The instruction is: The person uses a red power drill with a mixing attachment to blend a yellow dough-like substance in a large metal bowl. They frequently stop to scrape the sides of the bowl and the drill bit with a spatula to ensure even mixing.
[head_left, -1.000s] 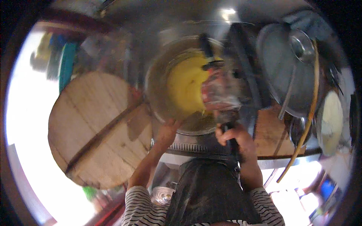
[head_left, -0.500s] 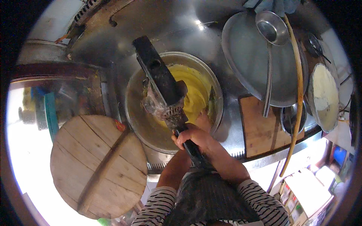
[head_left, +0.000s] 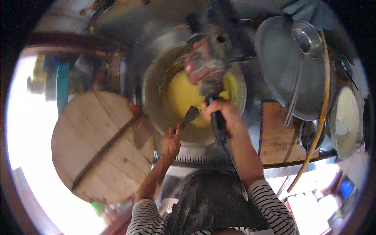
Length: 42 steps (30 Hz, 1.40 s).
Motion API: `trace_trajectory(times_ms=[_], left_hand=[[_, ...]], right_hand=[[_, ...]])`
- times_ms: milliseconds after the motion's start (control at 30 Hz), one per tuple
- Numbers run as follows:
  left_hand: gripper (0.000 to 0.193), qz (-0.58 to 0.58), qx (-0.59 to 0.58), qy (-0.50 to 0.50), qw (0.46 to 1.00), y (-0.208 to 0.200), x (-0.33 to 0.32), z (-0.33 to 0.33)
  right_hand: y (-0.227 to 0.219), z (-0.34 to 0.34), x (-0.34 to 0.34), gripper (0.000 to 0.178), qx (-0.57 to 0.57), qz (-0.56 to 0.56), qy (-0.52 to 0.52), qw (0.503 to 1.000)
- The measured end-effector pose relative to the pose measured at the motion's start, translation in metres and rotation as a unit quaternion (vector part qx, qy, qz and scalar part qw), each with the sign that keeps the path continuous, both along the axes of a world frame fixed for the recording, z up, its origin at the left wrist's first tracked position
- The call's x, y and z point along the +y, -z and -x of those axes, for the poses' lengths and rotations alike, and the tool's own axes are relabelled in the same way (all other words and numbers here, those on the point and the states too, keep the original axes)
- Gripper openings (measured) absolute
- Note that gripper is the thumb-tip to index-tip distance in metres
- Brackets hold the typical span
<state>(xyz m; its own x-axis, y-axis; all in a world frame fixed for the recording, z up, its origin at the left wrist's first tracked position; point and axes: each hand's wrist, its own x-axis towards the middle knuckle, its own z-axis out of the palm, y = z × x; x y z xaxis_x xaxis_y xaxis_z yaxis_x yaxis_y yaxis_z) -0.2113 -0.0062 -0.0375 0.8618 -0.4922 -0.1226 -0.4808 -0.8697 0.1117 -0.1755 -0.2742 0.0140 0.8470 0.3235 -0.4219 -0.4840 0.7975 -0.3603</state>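
Far left we had the wooden lid (head_left: pixel 90 147), round and planked, its bar (head_left: pixel 102 156) slanting across the face. Along came our left grip (head_left: pixel 170 141) at the bowl's near rim, fingers closed on a scraper (head_left: pixel 192 114), and that dark blade leaned in over the batter; whether it touched, we couldn't tell. Into the middle, and there was the bowl (head_left: pixel 154 92), broad and steel, set on the metal surface (head_left: pixel 253 117) with yellow batter (head_left: pixel 178 91) inside. Above it loomed the power tool (head_left: pixel 201 64), red and dark, badly blurred, hiding part of the batter from us. And here was our right grip (head_left: pixel 224 113), wrapped firmly around the tool's black handle, over the bowl's near right side! On we swept: a wooden board (head_left: pixel 274 137) lay flat, just below the big oval pan (head_left: pixel 270 58). Across that pan we saw a ladle (head_left: pixel 307 39), its handle sloping down over the rim. A pot (head_left: pixel 311 135) sat by the board, a long pale stick (head_left: pixel 324 94) crossed in front of it, and a dish (head_left: pixel 347 121) of creamy stuff closed our far right.
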Motion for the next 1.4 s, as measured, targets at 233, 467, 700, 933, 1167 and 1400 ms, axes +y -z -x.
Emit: trace_trajectory(times_ms=[233, 467, 700, 933, 1167, 1400], left_hand=[[0.042, -0.098, 0.12, 0.082, 0.984, -0.04, 0.073, 0.066], [0.029, 0.141, 0.151, -0.126, 0.97, -0.059, 0.092, 0.06], [0.025, 0.155, 0.338, -0.242, 0.896, -0.023, 0.132, 0.051], [0.03, 0.29, 0.35, -0.405, 0.793, -0.045, 0.149, 0.042], [0.031, -0.08, 0.095, -0.044, 0.991, -0.003, 0.125, 0.016], [0.039, 0.248, 0.404, -0.184, 0.861, 0.014, 0.088, 0.047]], right_hand=[[-0.014, 0.013, -0.024, 0.038, 0.023, 0.006, 0.035, 0.999], [-0.022, 0.056, -0.034, 0.038, -0.003, -0.022, 0.041, 0.999], [-0.047, 0.109, -0.031, 0.04, 0.037, -0.034, 0.045, 0.998], [-0.047, 0.126, -0.009, 0.038, 0.078, -0.086, 0.029, 0.993], [-0.021, 0.091, 0.019, 0.039, 0.033, -0.118, -0.034, 0.992], [-0.008, 0.032, 0.017, 0.037, 0.022, -0.102, -0.012, 0.995]])
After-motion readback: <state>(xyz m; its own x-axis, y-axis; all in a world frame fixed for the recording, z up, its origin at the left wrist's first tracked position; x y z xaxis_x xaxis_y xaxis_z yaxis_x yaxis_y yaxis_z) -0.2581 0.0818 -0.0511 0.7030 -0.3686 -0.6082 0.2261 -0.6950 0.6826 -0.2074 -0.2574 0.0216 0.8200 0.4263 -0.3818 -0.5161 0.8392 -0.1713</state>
